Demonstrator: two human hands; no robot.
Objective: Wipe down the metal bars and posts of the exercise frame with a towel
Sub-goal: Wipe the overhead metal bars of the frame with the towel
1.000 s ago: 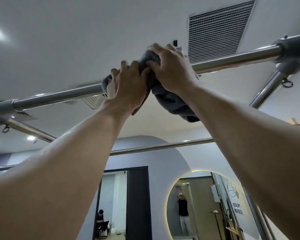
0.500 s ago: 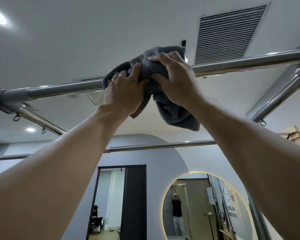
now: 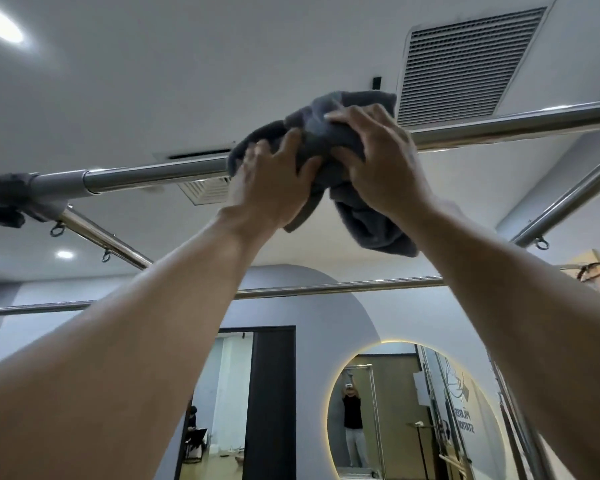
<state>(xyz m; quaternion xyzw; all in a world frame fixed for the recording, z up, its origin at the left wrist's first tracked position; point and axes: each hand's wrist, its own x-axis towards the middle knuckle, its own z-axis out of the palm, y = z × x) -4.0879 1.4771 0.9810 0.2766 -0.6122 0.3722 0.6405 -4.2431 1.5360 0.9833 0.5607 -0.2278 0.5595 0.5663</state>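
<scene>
Reversed lettering on right-hand panel (image 3: 463, 420): roughly "PILATE… STATIO…", ends unclear.

Above us the near crossbar (image 3: 499, 128) runs left to right, the towel (image 3: 326, 133) bunched over its middle. Our left hand (image 3: 271, 181) grips the towel's left part, our right hand (image 3: 378, 161) beside it. A vent grille (image 3: 465, 64) sits in the ceiling (image 3: 153, 81) behind the bar. The left side rail (image 3: 108, 240) and right side rail (image 3: 568, 199) run back toward the far crossbar (image 3: 326, 289); below it, a doorway (image 3: 229, 393) stands left of a round mirror (image 3: 395, 410).

More towel (image 3: 312, 133) above bar (image 3: 153, 174) now
</scene>
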